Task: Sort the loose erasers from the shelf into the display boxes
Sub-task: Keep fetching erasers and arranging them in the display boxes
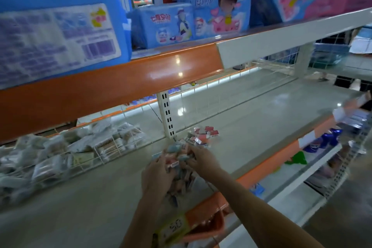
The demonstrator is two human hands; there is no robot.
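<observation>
Nearest the viewer, an orange plastic basket point(209, 225) sits at the front lip of the pale grey-green metal shelf point(80, 197), beside a yellow price tag point(174, 227) on the orange edge strip. Two bare forearms reach in above it. The left hand point(156, 176) has its fingers curled round a heap of small wrapped erasers point(180, 167), pink, blue and white, which lies on the shelf board just behind the front edge; motion blur hides the exact grip. The right hand point(199, 158) meets the same heap from the other side, fingers bent down and pressed into it, touching the erasers; whether they pinch a single piece cannot be told. Just beyond the hands a second loose cluster of red-and-white boxed erasers point(203, 134) rests on the board near the foot of the perforated white upright post point(167, 115). To the left, white wire dividers point(96, 153) hold clear packets of pale goods point(50, 153), blurred. Farther right the board runs bare to a wire back grille point(241, 78). Above, behind a glossy orange shelf fascia point(120, 78), stand soft blue packages printed with cartoon girls point(219, 9) and a large blue pack showing its label side point(58, 32).
</observation>
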